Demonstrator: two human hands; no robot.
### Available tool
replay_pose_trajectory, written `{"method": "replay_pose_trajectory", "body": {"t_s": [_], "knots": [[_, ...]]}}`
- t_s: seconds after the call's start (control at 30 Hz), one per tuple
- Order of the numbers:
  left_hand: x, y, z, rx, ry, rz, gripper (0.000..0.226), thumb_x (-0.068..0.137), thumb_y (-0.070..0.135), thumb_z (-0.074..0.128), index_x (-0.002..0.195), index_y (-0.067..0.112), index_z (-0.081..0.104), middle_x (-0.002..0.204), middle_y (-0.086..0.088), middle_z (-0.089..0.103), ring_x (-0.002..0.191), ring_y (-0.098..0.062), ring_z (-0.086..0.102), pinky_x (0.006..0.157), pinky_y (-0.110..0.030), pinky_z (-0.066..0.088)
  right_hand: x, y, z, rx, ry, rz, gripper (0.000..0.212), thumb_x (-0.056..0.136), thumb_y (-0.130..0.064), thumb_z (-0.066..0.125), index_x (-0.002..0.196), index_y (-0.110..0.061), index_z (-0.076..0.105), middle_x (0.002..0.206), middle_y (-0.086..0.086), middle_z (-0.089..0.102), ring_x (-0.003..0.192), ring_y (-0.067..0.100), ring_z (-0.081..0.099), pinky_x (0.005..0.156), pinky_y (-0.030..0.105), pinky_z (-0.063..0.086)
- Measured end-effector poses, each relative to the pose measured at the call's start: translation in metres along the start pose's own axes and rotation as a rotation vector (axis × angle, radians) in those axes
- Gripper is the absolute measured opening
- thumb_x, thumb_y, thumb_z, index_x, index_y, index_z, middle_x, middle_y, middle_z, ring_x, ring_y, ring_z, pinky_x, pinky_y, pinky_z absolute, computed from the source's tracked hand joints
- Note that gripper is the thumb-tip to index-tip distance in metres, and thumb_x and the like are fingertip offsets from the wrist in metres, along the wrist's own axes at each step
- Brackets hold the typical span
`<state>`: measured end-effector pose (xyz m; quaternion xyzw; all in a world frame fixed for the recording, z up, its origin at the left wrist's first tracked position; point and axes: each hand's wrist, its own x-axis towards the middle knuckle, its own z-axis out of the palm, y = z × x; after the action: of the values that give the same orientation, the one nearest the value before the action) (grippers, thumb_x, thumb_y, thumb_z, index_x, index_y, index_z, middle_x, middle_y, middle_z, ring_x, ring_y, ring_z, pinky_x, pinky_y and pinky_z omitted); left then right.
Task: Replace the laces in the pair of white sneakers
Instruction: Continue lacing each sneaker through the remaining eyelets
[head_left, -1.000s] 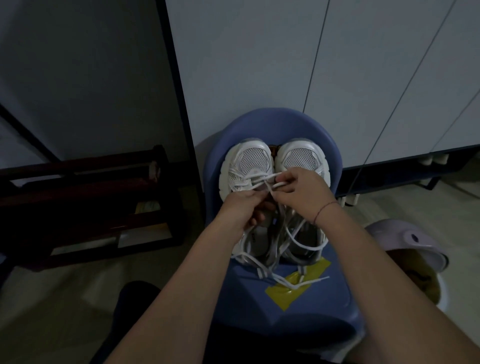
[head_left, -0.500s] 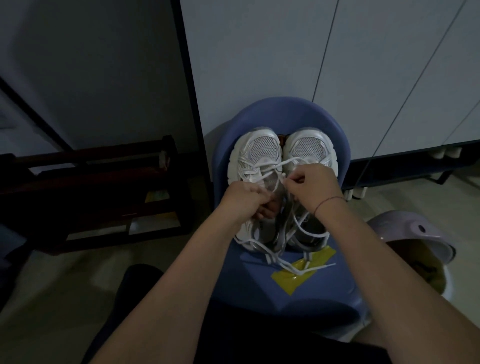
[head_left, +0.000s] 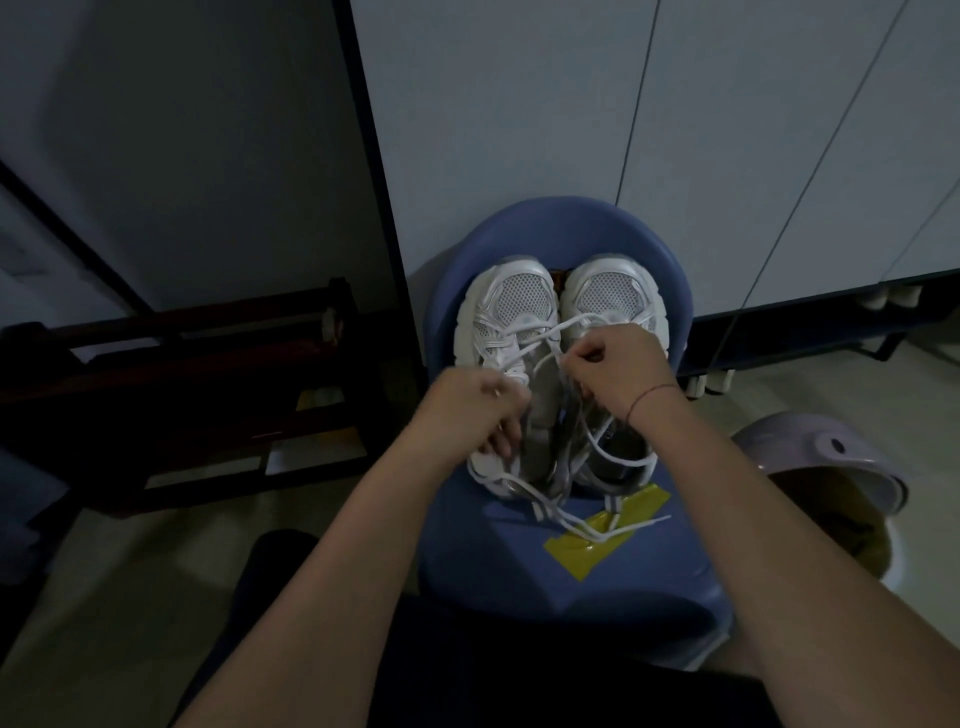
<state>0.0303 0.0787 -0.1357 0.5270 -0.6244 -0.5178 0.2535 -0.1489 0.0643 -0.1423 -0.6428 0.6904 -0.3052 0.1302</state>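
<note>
Two white sneakers stand side by side on a blue chair seat (head_left: 519, 561), toes pointing away from me. My left hand (head_left: 470, 410) lies over the left sneaker (head_left: 506, 312) and grips its side near the eyelets. My right hand (head_left: 615, 366) sits above the right sneaker (head_left: 610, 293) and pinches a white lace (head_left: 540, 343) that runs taut from the left sneaker's front eyelets. More loose lace (head_left: 597, 530) trails over the heels onto the seat.
A yellow tape patch (head_left: 587, 556) is stuck on the seat. White cabinet doors (head_left: 675, 130) stand right behind the chair. A dark wooden rack (head_left: 182, 384) is on the floor at left, a lilac lidded bin (head_left: 826, 467) at right.
My hands have drawn apart: the left slid down and left along the left sneaker, the right stayed near the toe end. The lace between them is stretched longer.
</note>
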Motion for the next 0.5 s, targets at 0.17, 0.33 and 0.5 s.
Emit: {"method": "replay_pose_trajectory", "body": {"t_s": [0.17, 0.33, 0.5], "knots": [[0.023, 0.008, 0.013, -0.202, 0.156, 0.023, 0.018, 0.101, 0.02, 0.051, 0.104, 0.01, 0.066, 0.055, -0.006, 0.061, 0.033, -0.01, 0.048, 0.036, -0.016, 0.036, 0.001, 0.002, 0.0, 0.027, -0.016, 0.0, 0.016, 0.086, -0.024, 0.065, 0.079, -0.014, 0.075, 0.083, 0.003, 0.071, 0.08, 0.018, 0.063, 0.073, 0.027, 0.047], [0.036, 0.007, 0.035, -0.25, 0.152, -0.041, 0.023, 0.1, 0.017, 0.052, 0.087, 0.007, 0.067, 0.046, 0.001, 0.062, 0.03, -0.008, 0.049, 0.033, -0.014, 0.034, 0.002, 0.002, 0.0, 0.049, -0.018, 0.001, 0.015, 0.085, -0.023, 0.067, 0.079, -0.013, 0.075, 0.083, 0.003, 0.07, 0.08, 0.018, 0.063, 0.075, 0.028, 0.048], [0.039, 0.008, 0.038, -0.303, 0.153, -0.076, 0.02, 0.095, 0.011, 0.061, 0.076, 0.008, 0.067, 0.046, 0.001, 0.06, 0.033, -0.008, 0.048, 0.035, -0.016, 0.036, 0.002, 0.0, -0.001, 0.05, -0.011, 0.021, 0.014, 0.085, -0.024, 0.067, 0.08, -0.013, 0.075, 0.076, 0.004, 0.068, 0.075, 0.021, 0.063, 0.075, 0.033, 0.051]]}}
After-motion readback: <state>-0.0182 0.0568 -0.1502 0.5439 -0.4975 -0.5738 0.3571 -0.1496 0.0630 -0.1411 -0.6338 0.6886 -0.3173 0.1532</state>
